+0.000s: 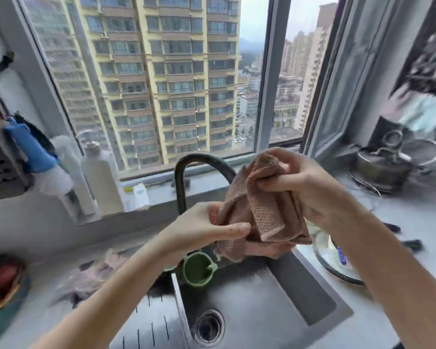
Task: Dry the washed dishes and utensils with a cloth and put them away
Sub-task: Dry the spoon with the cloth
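Above the sink [262,298], one cloth [264,212] is bunched between two hands: the left hand [207,226] pinches its lower folds with curled fingers, and the right hand [310,182] grips its top corner. To do this well, I would shake it open and drape a flat, dry face over one palm before lifting a dish. Waiting are one green cup [199,269] at the sink's back-left corner and, right of the sink on the counter [413,222], one dish [336,274], perhaps a plate, half hidden by the forearm.
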Demonstrator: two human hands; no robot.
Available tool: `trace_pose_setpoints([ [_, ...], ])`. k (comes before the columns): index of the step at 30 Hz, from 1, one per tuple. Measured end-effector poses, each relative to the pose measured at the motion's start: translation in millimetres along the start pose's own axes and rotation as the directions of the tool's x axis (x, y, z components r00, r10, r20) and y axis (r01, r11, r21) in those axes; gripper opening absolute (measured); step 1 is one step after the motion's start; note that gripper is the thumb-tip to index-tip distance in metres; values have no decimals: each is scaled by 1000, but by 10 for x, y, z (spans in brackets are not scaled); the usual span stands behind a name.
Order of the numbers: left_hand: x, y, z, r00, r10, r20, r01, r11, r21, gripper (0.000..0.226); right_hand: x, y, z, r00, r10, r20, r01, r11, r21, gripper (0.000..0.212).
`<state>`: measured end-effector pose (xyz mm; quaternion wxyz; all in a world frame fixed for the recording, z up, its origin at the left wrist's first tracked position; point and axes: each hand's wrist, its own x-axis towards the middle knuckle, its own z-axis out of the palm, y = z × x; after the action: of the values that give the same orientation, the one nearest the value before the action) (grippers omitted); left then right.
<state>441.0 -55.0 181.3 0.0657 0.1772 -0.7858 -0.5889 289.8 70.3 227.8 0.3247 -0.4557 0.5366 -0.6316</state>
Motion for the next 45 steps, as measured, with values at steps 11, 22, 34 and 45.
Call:
trace_pose_setpoints([
  [11, 1044, 118, 1280, 896, -350, 274, 444, 727, -524, 18, -847, 1184, -989, 962, 96, -257, -223, 820, -528, 79],
  [22, 2418, -192, 1807, 940, -278, -198, 296, 953, 67, 31, -735, 1446, -2306, 764, 174, -622, -194, 980, 37, 37],
  [34, 3926, -750, 2472, 935, -118, -335, 352, 446, 823, 20, -428, 1568, -3225, 732, 209, -648, -223, 973, 62, 41],
  [45, 3572, -572, 2275, 907, -163, -388, 373, 739, 561, 28, -286, 1710, -3065, 678, 288, -677, -214, 958, 193, 26],
])
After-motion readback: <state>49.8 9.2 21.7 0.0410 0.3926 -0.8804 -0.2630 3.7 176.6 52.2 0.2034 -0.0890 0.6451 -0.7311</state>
